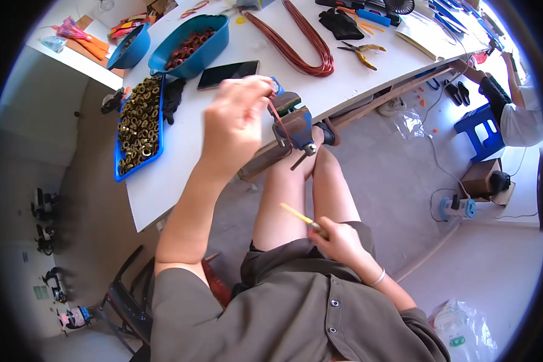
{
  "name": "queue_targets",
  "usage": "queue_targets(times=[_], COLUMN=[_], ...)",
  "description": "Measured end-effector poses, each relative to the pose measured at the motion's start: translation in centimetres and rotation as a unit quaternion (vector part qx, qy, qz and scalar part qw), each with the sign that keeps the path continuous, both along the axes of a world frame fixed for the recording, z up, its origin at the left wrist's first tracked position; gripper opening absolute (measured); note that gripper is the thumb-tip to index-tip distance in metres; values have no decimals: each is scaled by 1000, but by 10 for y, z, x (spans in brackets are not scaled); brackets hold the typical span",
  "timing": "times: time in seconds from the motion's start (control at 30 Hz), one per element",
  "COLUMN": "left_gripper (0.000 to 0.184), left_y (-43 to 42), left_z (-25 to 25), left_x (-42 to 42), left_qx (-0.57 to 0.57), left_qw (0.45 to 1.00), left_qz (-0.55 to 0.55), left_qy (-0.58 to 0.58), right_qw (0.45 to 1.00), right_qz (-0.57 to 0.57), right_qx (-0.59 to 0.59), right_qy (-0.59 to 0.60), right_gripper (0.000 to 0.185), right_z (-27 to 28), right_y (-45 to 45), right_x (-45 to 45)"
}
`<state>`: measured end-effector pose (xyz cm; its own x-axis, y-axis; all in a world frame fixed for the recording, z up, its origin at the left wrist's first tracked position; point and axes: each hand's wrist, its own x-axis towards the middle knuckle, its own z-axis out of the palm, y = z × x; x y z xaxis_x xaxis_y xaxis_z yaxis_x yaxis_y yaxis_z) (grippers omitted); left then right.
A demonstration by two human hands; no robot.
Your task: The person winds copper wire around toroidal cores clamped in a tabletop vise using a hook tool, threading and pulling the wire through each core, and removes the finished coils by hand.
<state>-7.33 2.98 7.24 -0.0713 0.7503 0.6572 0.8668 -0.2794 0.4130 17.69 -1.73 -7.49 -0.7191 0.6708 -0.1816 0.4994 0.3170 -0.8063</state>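
My left hand (234, 117) is raised beside the blue bench vise (298, 120), its fingers pinched on a thin reddish wire (279, 117). From the fingers the wire slants down along the near side of the vise; motion blur hides its upper end. My right hand (341, 242), low over my lap, is closed around a slim tool with a yellow tip end (294, 212). The tool's other end is hidden in my palm, so its kind does not show. The vise is fixed at the white table's edge, with its screw handle (301, 158) hanging toward my knees.
A blue tray (119, 175) of brass-coloured rings, a teal basin (190, 51) of reddish pieces, a phone (228, 74), a bundle of copper-coloured wire (295, 57) and yellow-handled pliers (363, 54) lie on the table. Another person (522, 114) sits at right, near a blue stool (481, 131).
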Motion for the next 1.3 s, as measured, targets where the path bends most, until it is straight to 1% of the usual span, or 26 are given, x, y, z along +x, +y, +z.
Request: queue_targets(times=[0.03,0.07,0.1,0.13,0.2,0.23,0.27,0.3,0.33,0.37,0.43,0.47,0.53,0.6,0.63,0.67,0.73,0.83,0.93,0.97,1.0,1.07,1.1,1.2,1.23,1.3], left_gripper=[29,33,38,28,40,44,51,52,54,52,44,34,26,21,20,18,17,18,16,17,17,17,18,24,24,33], left_y=[-8,-16,-25,-34,-48,-53,-56,-60,-65,-70,-76,-77,-79,-79,-78,-78,-78,-76,-74,-75,-77,-76,-77,-77,-77,-79], left_z=[3,3,3,3,-8,-14,-26,-30,-35,-39,-43,-44,-45,-49,-48,-47,-45,-47,-55,-55,-55,-55,-56,-63,-64,-67], left_x=[-3,-4,-4,5,15,20,20,25,30,34,39,45,45,52,53,54,57,60,63,65,66,67,70,65,67,72], left_qx=[-7,-10,-13,-48,-98,-119,-111,-115,-118,-120,-140,-135,-191,-172,-193,-214,-235,-231,-184,-166,-169,-227,-225,-250,-249,-210], left_qw=[994,976,942,911,858,834,835,835,835,822,826,809,815,798,807,816,809,823,881,877,874,906,898,888,888,849], left_qz=[12,-51,-114,-151,-203,-221,-258,-256,-252,-241,-208,-191,-175,-176,-175,-174,-170,-188,-199,-205,-206,-187,-185,-208,-209,-205], left_qy=[-109,-214,-315,-380,-462,-491,-472,-474,-475,-502,-505,-538,-518,-551,-529,-508,-512,-483,-388,-402,-406,-305,-329,-325,-324,-440], right_qw=[999,994,988,980,967,952,945,937,912,905,886,872,849,850,846,847,824,833,893,898,899,829,804,802,817,832], right_qz=[-46,-79,-108,-137,-135,-132,-127,-120,-101,-89,-67,-65,-61,-19,-22,-25,-15,-40,-91,-111,-171,-178,-185,-192,-179,-181], right_qx=[22,51,47,40,93,150,183,215,271,299,352,378,418,427,437,437,468,395,222,126,-118,-344,-379,-400,-379,-348], right_qy=[16,56,99,139,194,232,241,248,291,289,295,305,318,308,306,301,319,385,380,407,386,402,420,399,395,393], right_gripper=[26,23,18,14,10,12,13,14,20,22,29,31,34,31,25,25,21,17,17,15,13,14,15,15,15,15], right_z=[9,14,21,28,42,49,63,72,71,73,75,75,79,89,92,95,100,91,89,75,79,67,63,66,68,73], right_y=[3,8,14,19,38,46,50,53,57,56,51,48,43,43,43,45,48,50,52,58,55,61,60,61,62,61], right_x=[3,7,8,8,5,1,-2,-6,-11,-15,-23,-29,-38,-37,-38,-37,-34,-35,-27,-27,-25,-22,-23,-22,-21,-21])
